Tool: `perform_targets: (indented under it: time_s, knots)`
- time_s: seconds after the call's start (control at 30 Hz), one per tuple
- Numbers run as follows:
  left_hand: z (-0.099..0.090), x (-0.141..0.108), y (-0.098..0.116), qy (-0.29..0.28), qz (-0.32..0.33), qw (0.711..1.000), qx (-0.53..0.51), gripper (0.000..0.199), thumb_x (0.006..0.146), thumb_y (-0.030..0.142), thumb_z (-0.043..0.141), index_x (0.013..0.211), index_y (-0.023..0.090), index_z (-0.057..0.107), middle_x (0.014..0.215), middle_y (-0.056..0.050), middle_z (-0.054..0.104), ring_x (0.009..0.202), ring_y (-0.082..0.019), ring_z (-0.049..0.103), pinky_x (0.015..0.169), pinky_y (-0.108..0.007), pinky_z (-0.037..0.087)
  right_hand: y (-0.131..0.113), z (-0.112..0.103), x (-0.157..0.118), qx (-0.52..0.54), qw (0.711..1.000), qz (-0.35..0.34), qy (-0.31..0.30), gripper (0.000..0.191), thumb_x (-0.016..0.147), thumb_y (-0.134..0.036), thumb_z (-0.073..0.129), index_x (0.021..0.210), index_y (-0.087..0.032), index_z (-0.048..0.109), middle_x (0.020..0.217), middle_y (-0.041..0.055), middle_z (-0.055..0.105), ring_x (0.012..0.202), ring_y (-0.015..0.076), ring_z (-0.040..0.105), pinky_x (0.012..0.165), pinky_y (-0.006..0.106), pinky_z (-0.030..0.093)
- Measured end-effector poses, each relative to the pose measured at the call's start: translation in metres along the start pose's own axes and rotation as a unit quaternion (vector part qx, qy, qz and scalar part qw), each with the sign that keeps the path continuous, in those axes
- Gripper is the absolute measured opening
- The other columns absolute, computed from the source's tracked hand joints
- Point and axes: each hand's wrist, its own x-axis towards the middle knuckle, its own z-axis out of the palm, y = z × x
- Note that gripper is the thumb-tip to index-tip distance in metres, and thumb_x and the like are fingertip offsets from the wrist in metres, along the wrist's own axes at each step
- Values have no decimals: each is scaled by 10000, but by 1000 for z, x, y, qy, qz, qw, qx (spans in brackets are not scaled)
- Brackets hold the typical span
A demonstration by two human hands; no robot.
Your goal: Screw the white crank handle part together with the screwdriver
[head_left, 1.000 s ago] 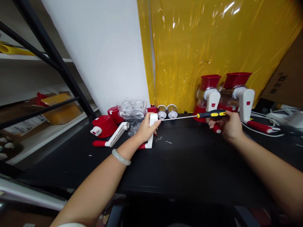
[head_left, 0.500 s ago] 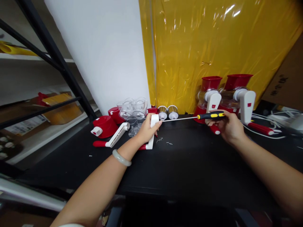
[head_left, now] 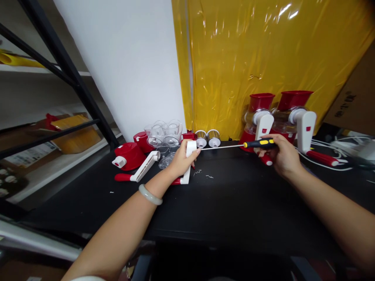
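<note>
My left hand (head_left: pixel 184 157) is closed round a white crank handle (head_left: pixel 191 147) with a red grip, held up over the black table. In my right hand (head_left: pixel 283 154) is a yellow and black screwdriver (head_left: pixel 259 143), its long shaft level and pointing left. The screwdriver's tip meets the crank handle by my left thumb; the exact contact is hidden. Several small screws (head_left: pixel 209 176) lie on the table below. A second crank handle (head_left: pixel 146 166) with a red grip rests to the left, beside a red housing (head_left: pixel 129 156).
Clear plastic parts (head_left: pixel 164 132) and two metal grater drums (head_left: pixel 213 138) stand at the back. Two assembled red and white rotary graters (head_left: pixel 306 125) stand at the right, near white cables (head_left: pixel 331 146). A black-framed shelf (head_left: pixel 74 84) is on the left.
My right hand's fingers have shifted slightly left along the screwdriver handle. My left hand and the crank handle stay in nearly the same place.
</note>
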Motion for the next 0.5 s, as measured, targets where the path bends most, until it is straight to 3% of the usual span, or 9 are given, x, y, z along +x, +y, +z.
perform_targets:
  time_s: [0.5]
  knots:
    - [0, -1, 1, 1, 0, 1000, 2, 374, 903, 496, 651, 1065, 226, 450, 700, 62, 595, 482, -117, 574, 527, -268, 481, -2, 3, -5, -37, 999, -23, -1, 405, 831, -602, 670, 902, -213, 581, 480, -11, 620, 302, 135, 468, 243, 202, 301]
